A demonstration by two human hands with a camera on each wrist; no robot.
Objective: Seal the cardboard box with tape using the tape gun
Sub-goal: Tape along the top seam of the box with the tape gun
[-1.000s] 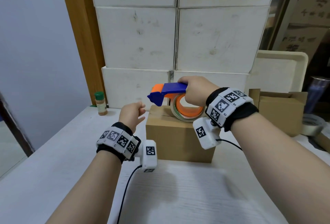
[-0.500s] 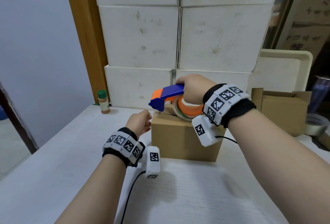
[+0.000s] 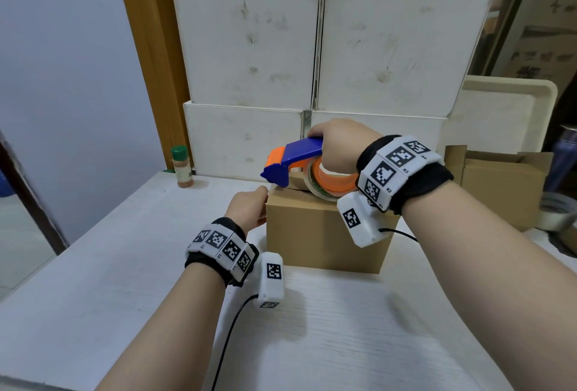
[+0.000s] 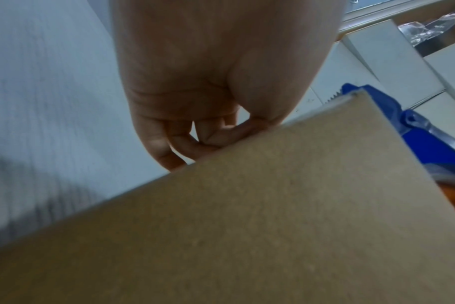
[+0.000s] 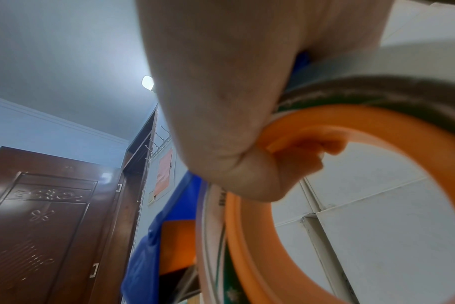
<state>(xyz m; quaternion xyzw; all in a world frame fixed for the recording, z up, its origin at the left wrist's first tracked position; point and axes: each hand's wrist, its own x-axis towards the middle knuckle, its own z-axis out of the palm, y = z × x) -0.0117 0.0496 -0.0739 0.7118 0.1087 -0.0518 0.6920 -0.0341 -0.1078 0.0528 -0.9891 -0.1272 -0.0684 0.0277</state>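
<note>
1. I have the box (image 3: 324,234) on the white table (image 3: 125,297), close in front of me, with its flaps down. I see no tape along the top, so I judge the sealing has barely begun.
2. My right hand (image 3: 338,147) is wrapped tight round the tape gun (image 3: 293,159); its fingers curl through the orange ring, as the right wrist view shows. The blue nose sits at the box's top left edge, the roll over the lid.
3. My left hand (image 3: 248,208) rests against the box's left side near the top corner, fingers loosely curled, gripping nothing. In the left wrist view the toothed blade shows just past that corner.
4. Left to do, in my judgement: stick the tape end down, pull a strip across the lid, then cut.
5. Room: white cartons (image 3: 312,78) stand close behind the box, an open carton (image 3: 499,187) lies to the right, a small bottle (image 3: 182,166) far left. Table towards me is bare, so pulling towards me looks freest.
</note>
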